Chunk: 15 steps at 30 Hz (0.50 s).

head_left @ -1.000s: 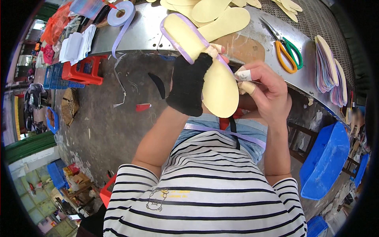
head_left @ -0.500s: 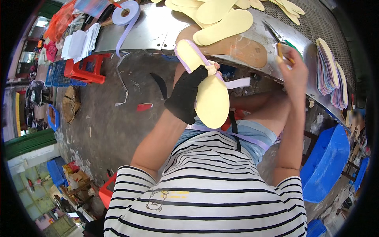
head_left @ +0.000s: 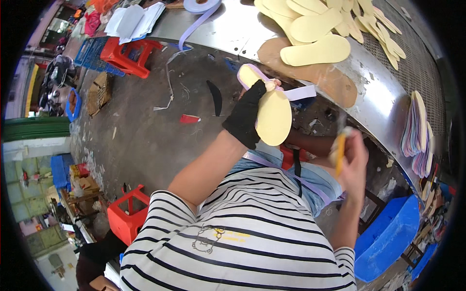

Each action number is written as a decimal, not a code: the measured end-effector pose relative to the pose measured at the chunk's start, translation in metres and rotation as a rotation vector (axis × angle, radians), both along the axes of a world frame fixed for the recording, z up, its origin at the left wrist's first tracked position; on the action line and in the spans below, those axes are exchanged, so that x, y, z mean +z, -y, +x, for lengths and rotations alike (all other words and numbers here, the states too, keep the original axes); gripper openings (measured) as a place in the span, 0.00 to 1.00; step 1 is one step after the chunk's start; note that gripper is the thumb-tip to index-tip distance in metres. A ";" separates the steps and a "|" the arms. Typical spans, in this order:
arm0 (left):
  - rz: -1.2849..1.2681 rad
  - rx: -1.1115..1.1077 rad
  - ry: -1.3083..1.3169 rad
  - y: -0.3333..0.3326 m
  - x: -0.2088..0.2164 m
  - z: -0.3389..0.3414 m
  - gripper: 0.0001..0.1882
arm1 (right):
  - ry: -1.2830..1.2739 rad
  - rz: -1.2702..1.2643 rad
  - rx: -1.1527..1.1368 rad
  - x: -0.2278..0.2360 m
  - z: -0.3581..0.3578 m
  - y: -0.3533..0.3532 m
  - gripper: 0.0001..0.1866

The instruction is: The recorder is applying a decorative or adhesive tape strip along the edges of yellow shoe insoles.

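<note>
The pale yellow foam-like insole point(head_left: 273, 116) looks matt and smooth, edged with a glossy lilac ribbon strip point(head_left: 301, 92), and a black knitted cloth glove point(head_left: 245, 116) covers the left hand holding it. The curved sheet-metal worktop point(head_left: 378, 104) has a dull brushed sheen. The bare grey concrete floor point(head_left: 145, 140) looks rough and stained, beside a shiny red plastic stool point(head_left: 127, 54).

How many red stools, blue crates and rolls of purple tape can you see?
Red stools: 2, one near the metal table and one by the person's left side.
Blue crates: 1, beside the far stool.
Rolls of purple tape: 1, on the table.
Total: 4
</note>
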<state>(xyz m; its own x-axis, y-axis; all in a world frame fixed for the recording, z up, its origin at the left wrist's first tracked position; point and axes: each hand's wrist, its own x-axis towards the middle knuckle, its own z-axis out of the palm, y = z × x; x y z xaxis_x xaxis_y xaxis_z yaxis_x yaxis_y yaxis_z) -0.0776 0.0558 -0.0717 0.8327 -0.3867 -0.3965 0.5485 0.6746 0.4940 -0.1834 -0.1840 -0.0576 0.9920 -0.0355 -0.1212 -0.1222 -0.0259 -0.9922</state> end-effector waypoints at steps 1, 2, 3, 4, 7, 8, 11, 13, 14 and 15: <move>0.005 0.004 0.000 0.000 0.003 0.000 0.12 | 0.051 -0.034 0.046 -0.016 -0.013 -0.010 0.19; 0.022 0.021 -0.010 0.001 0.007 -0.001 0.12 | 0.040 -0.241 0.085 -0.015 -0.021 -0.022 0.21; 0.038 0.035 -0.021 0.001 0.008 -0.002 0.12 | -0.010 -0.215 0.076 -0.020 -0.026 -0.031 0.21; 0.040 0.032 -0.026 0.001 0.007 -0.003 0.12 | -0.011 -0.198 0.072 -0.027 -0.029 -0.036 0.21; 0.010 0.043 -0.018 -0.001 0.002 -0.005 0.12 | 0.008 -0.210 0.063 -0.029 -0.029 -0.048 0.22; 0.024 0.053 0.005 0.000 0.000 -0.006 0.12 | 0.034 -0.238 0.065 -0.028 -0.025 -0.051 0.22; 0.144 0.036 -0.011 -0.005 0.005 -0.006 0.13 | 0.055 -0.235 0.065 -0.030 -0.017 -0.057 0.22; 0.120 0.060 -0.021 -0.006 0.007 -0.004 0.13 | 0.038 -0.262 0.074 -0.031 -0.019 -0.056 0.22; 0.118 0.058 -0.024 -0.006 0.006 -0.005 0.13 | 0.014 -0.224 0.089 -0.037 -0.022 -0.053 0.22; 0.117 0.044 -0.013 -0.005 0.005 -0.006 0.13 | -0.010 -0.185 0.103 -0.040 -0.024 -0.052 0.22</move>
